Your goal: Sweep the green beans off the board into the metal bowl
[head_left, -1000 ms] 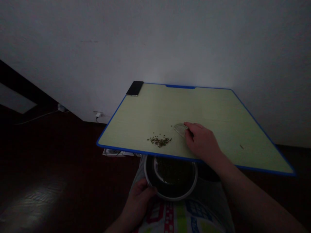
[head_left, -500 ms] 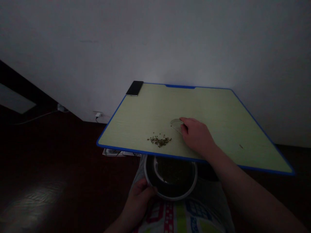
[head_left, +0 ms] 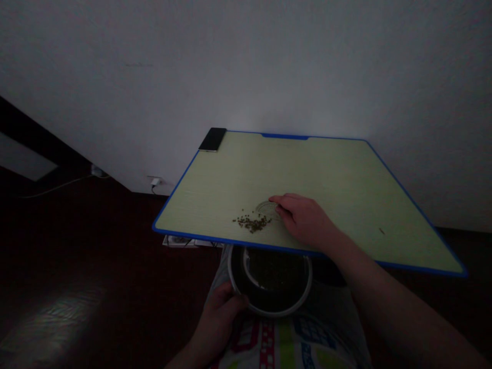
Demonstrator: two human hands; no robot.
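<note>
My right hand [head_left: 302, 215] pinches a small, clear, rounded plastic piece with a ridged edge [head_left: 266, 206], perhaps a lid; its kind is hard to make out in the dim light. This piece sits tilted at the edge of a loose pile of small brown-green grains [head_left: 252, 222] on the pale board tabletop [head_left: 277, 164]. Below the front edge, my left hand [head_left: 223, 312] grips the near left rim of a round bowl [head_left: 282, 313] resting on the lap. Dark contents lie inside the bowl, and the tabletop hides its far side.
A black phone [head_left: 212, 140] lies at the back left corner of the table. A blue rim [head_left: 230, 243] runs along the edge. Near the right side is a small brown sliver [head_left: 381, 231]. Behind stands a wall with a plugged-in white charger [head_left: 155, 182].
My right hand has moved left and slightly nearer, bringing the clear piece up to the grains. The left hand and bowl have stayed in place.
</note>
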